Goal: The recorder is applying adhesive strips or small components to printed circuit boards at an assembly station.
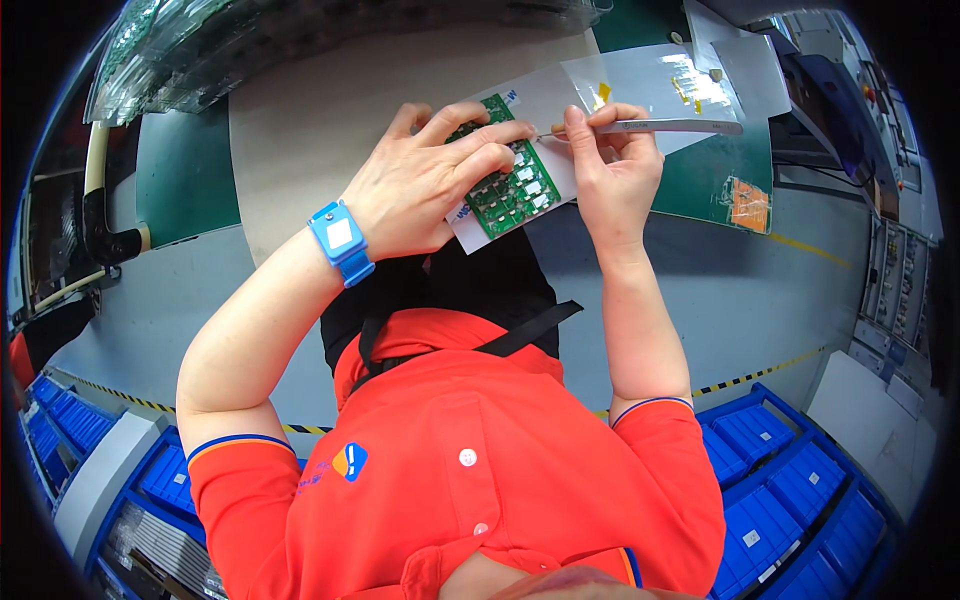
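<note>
A green circuit board (527,190) with several white square parts lies on a white printed sheet (474,238) at the table's near edge. My left hand (420,170) rests over the board's left side, fingers spread across it, hiding part of it. A blue band is on that wrist. In my right hand (618,165) is a pair of metal tweezers (685,126), pinched between thumb and fingers. Their tips point left to the board's right edge, near my left fingertips. Whether the tips grip anything is too small to tell.
A clear sheet with yellow tape bits (650,90) lies beyond my right hand. Clear plastic trays (160,60) are stacked at the far left. An orange patch (748,205) sits at the green table's right corner. Blue bins (760,530) stand behind me on both sides.
</note>
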The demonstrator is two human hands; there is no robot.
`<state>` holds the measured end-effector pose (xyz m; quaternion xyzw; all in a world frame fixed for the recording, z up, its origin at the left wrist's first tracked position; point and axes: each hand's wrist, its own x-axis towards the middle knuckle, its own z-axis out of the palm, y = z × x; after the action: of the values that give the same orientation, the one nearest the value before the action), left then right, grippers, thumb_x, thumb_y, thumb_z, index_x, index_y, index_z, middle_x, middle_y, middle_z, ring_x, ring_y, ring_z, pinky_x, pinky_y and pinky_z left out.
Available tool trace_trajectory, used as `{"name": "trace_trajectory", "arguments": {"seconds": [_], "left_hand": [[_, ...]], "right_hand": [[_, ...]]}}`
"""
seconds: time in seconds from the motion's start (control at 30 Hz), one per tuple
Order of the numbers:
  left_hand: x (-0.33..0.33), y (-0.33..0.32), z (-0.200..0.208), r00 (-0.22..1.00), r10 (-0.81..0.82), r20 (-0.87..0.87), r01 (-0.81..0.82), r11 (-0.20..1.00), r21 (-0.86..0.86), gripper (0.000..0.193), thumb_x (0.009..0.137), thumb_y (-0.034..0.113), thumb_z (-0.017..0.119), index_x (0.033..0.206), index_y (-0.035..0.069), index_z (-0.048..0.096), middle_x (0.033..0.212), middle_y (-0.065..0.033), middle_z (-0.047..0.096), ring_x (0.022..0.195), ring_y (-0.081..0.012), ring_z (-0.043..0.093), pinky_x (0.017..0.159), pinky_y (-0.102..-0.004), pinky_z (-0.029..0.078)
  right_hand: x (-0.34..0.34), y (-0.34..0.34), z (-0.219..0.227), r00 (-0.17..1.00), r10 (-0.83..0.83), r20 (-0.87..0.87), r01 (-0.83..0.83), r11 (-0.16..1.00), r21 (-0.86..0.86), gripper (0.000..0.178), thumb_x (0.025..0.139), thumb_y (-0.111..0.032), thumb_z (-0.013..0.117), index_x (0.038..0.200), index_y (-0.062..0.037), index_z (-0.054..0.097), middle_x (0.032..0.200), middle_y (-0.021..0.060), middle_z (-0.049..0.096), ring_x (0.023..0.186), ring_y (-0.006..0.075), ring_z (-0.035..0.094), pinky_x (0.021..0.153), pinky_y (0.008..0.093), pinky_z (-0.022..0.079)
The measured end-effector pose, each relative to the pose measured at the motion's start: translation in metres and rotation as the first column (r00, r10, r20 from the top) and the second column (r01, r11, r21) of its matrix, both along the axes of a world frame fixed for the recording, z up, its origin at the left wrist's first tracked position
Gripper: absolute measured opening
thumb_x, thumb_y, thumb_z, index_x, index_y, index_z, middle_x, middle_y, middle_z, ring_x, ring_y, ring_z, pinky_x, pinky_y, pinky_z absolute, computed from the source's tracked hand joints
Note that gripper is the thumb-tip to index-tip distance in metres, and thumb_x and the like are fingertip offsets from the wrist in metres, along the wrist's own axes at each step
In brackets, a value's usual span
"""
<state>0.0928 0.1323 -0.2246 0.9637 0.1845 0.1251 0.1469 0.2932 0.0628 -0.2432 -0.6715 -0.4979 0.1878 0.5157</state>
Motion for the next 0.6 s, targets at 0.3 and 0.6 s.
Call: {"name": "trace_trajectory", "arguments": {"seconds": [0.3,0.6], "left_hand": [[-0.008,-0.002,0.005,1.000,-0.013,0.015,0.013,0.998,-0.058,0.060,0.064,0.006,0.074,0.118,0.016,0.051,0.149,-0.0010,0.038,0.132,-0.0271,0.039,0.104,-0.0441,0.033],[-0.020,-0.013,-0.004,0.990,0.131,0.049,-0.130,0.991,-0.027,0.061,0.070,0.012,0.076,0.123,0.017,0.048,0.143,-0.0065,0.038,0.134,-0.0276,0.036,0.110,-0.0451,0.029]], "right_hand": [[-0.007,0.003,0.021,0.934,-0.057,-0.354,0.118,0.981,0.152,0.020,0.090,-0.011,0.069,0.095,-0.0063,0.050,0.082,0.0095,0.068,0.070,0.0106,0.064,0.064,0.0210,0.049],[-0.026,0.013,0.011,0.933,0.035,-0.358,-0.012,0.998,0.068,0.020,0.089,-0.010,0.070,0.093,-0.0069,0.050,0.082,0.0057,0.066,0.072,0.0093,0.064,0.064,0.0195,0.049]]}}
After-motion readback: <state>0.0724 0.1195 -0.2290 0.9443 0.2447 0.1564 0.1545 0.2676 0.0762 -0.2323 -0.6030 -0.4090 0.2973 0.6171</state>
